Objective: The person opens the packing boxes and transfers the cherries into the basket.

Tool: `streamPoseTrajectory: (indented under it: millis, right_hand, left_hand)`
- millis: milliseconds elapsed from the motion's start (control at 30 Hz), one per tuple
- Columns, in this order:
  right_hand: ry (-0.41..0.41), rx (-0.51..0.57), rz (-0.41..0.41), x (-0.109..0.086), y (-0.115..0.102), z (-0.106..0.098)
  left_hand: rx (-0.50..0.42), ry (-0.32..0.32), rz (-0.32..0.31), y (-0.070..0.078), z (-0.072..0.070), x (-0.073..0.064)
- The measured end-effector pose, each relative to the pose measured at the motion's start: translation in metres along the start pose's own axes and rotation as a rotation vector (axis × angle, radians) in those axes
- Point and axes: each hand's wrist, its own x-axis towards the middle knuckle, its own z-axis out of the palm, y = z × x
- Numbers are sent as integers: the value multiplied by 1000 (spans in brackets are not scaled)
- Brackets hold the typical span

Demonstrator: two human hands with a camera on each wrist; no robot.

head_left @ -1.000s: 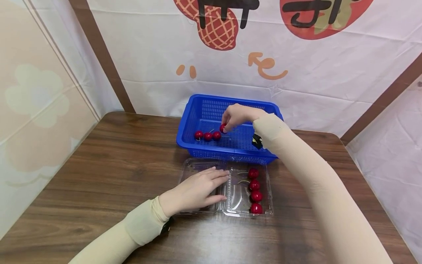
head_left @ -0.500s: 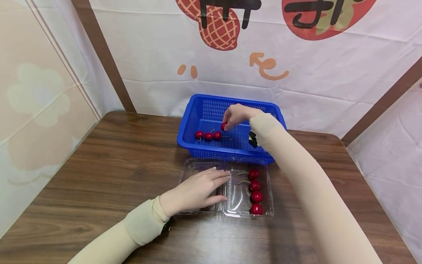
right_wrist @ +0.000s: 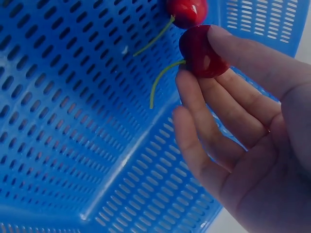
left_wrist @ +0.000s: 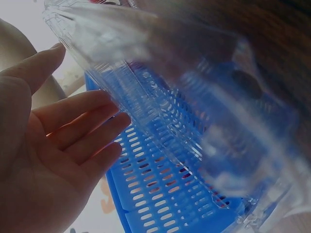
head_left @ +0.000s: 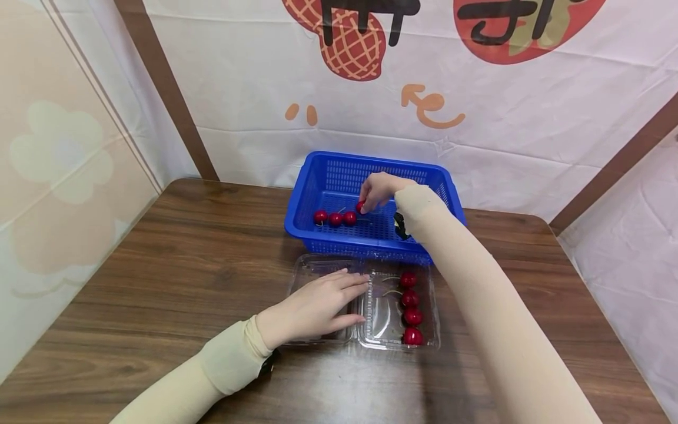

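My right hand (head_left: 377,191) reaches into the blue plastic basket (head_left: 371,242). Between thumb and fingers it pinches a red cherry (right_wrist: 201,52), whose green stem hangs free in the right wrist view. Close by on the basket floor lie several more cherries (head_left: 335,219) in a row. With fingers spread nearly straight, my left hand (head_left: 320,306) rests on the lid half of a clear plastic clamshell box (head_left: 378,338), its fingertips at the hinge. In the left wrist view the box's clear wall (left_wrist: 146,107) stands beside those fingers. Several cherries (head_left: 410,299) line the right side of the box.
The box lies opened flat on the wooden table (head_left: 175,282), right in front of the basket. Behind the basket hangs a white printed cloth (head_left: 238,106). Another cloth panel (head_left: 58,176) borders the table on the left.
My right hand lifts slightly with the cherry, then lowers again beside the row in the basket, its forearm swinging a little left. My left hand stays in place on the box.
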Motion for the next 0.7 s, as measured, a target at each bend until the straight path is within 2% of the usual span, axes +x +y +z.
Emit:
streamPoseTrajectory:
  millis: [367,700]
  right_hand:
    - [-24,-11,44,7,9,7]
    - [-64,22,67,4,12,11]
  left_hand:
    - [-8,-18,-6,1,-3,0]
    - [0,-20,-8,1,-1,1]
